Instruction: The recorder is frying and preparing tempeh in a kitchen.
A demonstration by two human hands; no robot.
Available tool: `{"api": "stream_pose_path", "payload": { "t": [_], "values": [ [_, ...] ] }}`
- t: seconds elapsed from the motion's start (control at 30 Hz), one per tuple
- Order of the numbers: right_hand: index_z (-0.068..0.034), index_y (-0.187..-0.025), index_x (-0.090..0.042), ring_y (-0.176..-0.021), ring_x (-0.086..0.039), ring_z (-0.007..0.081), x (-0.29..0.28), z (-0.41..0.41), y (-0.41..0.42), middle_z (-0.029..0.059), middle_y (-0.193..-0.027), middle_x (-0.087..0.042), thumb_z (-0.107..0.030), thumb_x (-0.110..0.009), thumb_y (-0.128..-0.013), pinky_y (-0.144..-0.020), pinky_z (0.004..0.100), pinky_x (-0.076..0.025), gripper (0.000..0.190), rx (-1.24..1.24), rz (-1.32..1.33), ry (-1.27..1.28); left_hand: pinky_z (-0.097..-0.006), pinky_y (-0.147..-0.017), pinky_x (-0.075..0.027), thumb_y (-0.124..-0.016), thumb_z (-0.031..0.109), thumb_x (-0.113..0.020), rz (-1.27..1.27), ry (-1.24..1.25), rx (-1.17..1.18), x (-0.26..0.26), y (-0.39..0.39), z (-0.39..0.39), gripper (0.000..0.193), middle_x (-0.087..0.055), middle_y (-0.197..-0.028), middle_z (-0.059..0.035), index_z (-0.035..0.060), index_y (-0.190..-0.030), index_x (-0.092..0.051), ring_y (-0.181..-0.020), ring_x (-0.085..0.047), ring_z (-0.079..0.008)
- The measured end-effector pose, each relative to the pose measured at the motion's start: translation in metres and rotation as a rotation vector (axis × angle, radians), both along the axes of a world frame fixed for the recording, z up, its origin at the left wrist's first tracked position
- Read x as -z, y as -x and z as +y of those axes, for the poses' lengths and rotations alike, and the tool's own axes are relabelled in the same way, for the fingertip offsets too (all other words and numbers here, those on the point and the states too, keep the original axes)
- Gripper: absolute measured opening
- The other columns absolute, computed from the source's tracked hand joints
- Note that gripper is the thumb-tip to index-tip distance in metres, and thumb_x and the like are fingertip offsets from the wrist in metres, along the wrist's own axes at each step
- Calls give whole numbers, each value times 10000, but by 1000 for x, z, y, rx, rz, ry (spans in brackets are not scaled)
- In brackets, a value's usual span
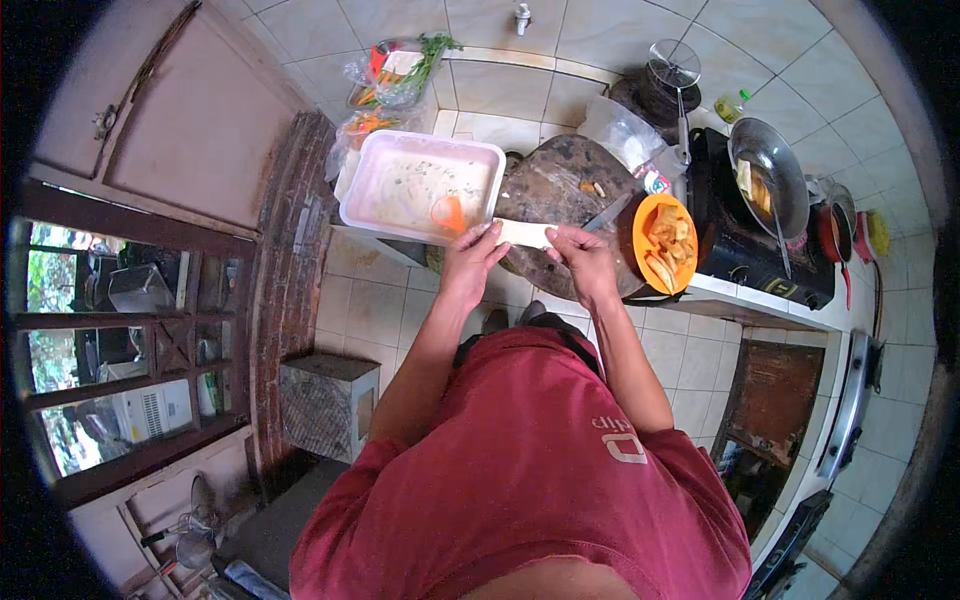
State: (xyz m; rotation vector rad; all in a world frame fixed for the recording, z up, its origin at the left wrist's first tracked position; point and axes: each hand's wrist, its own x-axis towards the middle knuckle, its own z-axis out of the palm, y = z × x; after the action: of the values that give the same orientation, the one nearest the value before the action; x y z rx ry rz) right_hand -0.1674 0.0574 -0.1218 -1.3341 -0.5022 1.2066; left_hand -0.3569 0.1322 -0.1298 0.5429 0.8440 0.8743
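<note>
My left hand (471, 259) and my right hand (583, 259) pinch the two ends of a flat, pale rectangular piece of food (523, 233), stretched level between them. Up and to the left of my left hand stands a white plastic tub (420, 140) of pale batter with green flecks (420, 180); an orange plastic scoop (448, 213) rests in it. Behind the piece is a worn round wooden board (551, 161) with small scraps and a knife (606, 212). An orange plate (641, 238) of folded yellowish food pieces (667, 240) sits at the right.
On the right, a wok (787, 161) with oil, frying pieces and a spatula stands on a black gas stove (765, 262). A wire strainer (673, 64) and an oil bottle (731, 106) are behind. Bagged vegetables (397, 71) lie back left; a plastic bag (619, 131) lies behind the board.
</note>
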Motion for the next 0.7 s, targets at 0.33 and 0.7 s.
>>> {"api": "stream_pose_path", "payload": {
  "t": [0.33,0.7],
  "values": [
    [18,-1104,-743,-831,-675,99,-2,9,26,54,-985,-751,-129,-728,-969,-746,221,-550,200,-85,43,22,-326,-955,-592,-1006,115,-668,34,-23,39,5,17,6,207,-692,-1132,-77,-31,-1150,-700,-1031,-669,-163],
    [-4,-1119,-730,-823,-670,79,-7,16,29,41,-968,-746,-146,-720,-979,-736,211,-540,200,-132,22,23,-351,-987,-588,-995,69,-666,-11,-2,77,-3,19,11,230,-687,-1167,-99,-36,-1199,-655,-1086,-672,-187]
  ]
}}
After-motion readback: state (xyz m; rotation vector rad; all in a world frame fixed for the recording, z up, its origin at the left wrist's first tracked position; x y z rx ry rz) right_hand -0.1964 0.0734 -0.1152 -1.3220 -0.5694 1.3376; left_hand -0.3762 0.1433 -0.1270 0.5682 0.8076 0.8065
